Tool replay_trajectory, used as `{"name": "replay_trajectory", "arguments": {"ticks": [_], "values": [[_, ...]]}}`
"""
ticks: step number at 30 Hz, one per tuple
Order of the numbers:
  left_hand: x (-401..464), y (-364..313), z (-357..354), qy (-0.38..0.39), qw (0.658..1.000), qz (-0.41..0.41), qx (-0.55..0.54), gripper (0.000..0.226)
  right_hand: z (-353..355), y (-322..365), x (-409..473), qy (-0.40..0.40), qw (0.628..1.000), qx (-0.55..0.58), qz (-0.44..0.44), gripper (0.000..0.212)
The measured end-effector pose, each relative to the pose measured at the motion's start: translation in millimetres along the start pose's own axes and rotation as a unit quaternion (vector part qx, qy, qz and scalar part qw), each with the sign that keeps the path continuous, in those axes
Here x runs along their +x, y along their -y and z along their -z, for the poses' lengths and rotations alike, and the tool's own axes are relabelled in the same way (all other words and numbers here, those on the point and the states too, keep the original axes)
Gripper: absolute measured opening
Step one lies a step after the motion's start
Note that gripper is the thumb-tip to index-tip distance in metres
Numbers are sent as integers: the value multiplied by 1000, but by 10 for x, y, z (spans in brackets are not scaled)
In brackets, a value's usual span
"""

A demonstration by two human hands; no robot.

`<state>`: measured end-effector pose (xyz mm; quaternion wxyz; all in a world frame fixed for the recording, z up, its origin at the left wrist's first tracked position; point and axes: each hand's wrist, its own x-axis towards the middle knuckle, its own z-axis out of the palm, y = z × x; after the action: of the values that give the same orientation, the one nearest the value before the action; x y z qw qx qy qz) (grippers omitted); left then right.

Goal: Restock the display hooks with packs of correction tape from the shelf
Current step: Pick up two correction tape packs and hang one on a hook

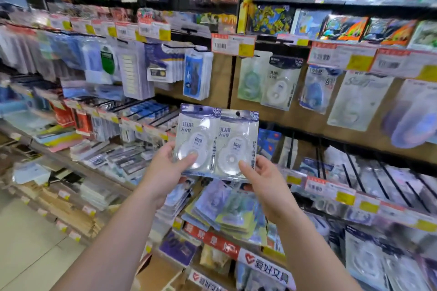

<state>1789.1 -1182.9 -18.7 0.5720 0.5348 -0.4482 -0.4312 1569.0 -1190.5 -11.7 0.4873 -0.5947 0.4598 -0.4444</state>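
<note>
Head view: left hand (165,170) grips left correction tape pack (196,139), thumb curled over blister front. Right hand (262,179) pinches right correction tape pack (238,146), thumb on front. Packs upright, side by side, edges overlapping, held before shelving. Hanging white pack (280,85) on display hook above right, green pack (250,80) beside it. Loose pack pile (220,210) on shelf directly below hands. Price tag (233,44) overhead. Bare brown backboard (217,78) between hanging rows. Floor (30,243) open at left.

1. Upper right of the frame: colourful flat printed packs (345,27) standing in a row on a dark shelf.
2. Centre left: a blue blister-packed item (197,75) hanging.
3. Lower left: pale tiled floor (30,243).
4. Bottom centre: a red banner with white characters (212,240).
</note>
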Motion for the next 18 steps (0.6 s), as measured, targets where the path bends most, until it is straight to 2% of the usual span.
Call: {"name": "replay_trajectory", "arguments": {"ticks": [2,4,5,9,11,15,18], "values": [[172,-55,-71,9,1000,-3,-5,48,60,37,151,-13,1000,0,8,21],[333,-84,-137,15,1000,-5,-23,62,114,79,271,-30,1000,-3,7,55],[406,-93,-176,19,999,-9,-34,61,142,82,332,-35,999,-3,12,61],[577,-137,-341,58,997,-35,-47,44,256,124,450,-46,998,28,40,26],[647,-159,-419,74,994,-49,-62,48,318,148,465,-54,997,38,49,26],[781,-219,-577,94,989,-60,-101,36,419,199,499,-94,993,30,72,26],[921,-257,-631,124,984,-55,-119,46,455,259,500,-125,988,15,89,23]]}}
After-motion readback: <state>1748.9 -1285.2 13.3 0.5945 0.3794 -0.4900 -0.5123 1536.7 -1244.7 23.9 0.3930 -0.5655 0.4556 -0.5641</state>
